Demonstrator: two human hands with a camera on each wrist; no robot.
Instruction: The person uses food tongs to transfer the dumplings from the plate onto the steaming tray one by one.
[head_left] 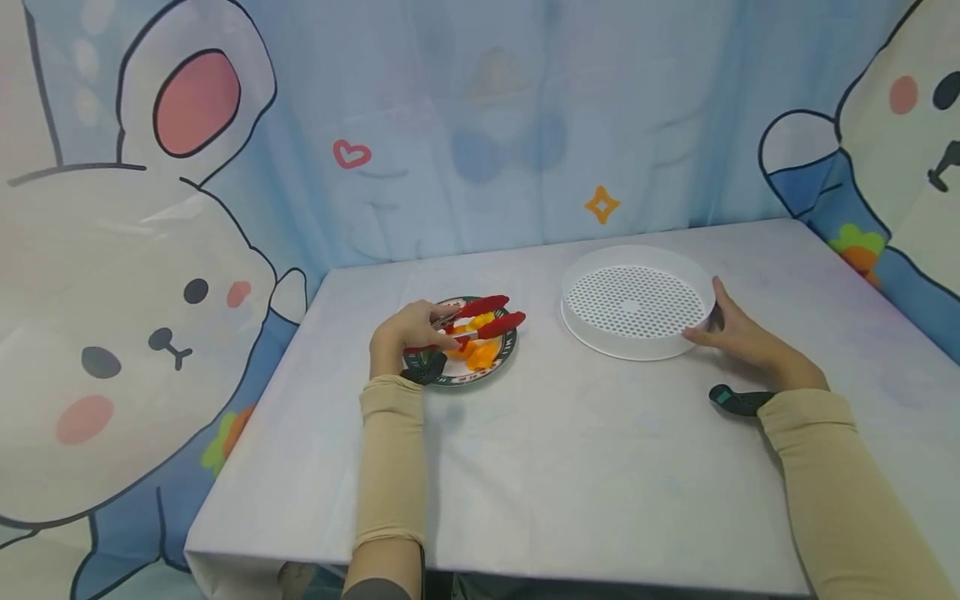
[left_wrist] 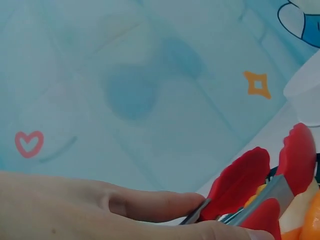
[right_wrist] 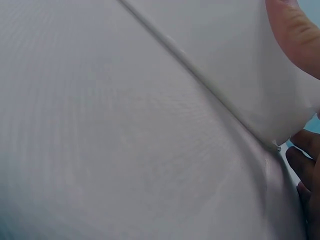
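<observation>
My left hand (head_left: 411, 333) pinches a pair of tongs with red tips (head_left: 491, 306) over a plate (head_left: 465, 380) with a dark patterned rim. Yellow, orange and red pieces (head_left: 482, 357) lie on the plate beneath the tongs. In the left wrist view, thumb and finger hold the metal arms, and the two red tips (left_wrist: 298, 159) stand apart. My right hand (head_left: 750, 337) grips the right side of a round white basket (head_left: 678, 265) with a perforated bottom; in the right wrist view the thumb (right_wrist: 297, 37) lies against its wall (right_wrist: 235, 65).
A white cloth (head_left: 555, 475) covers the table. Behind it hangs a blue curtain (head_left: 517, 200) with cartoon prints. The basket stands to the right of the plate, with a stretch of cloth between them.
</observation>
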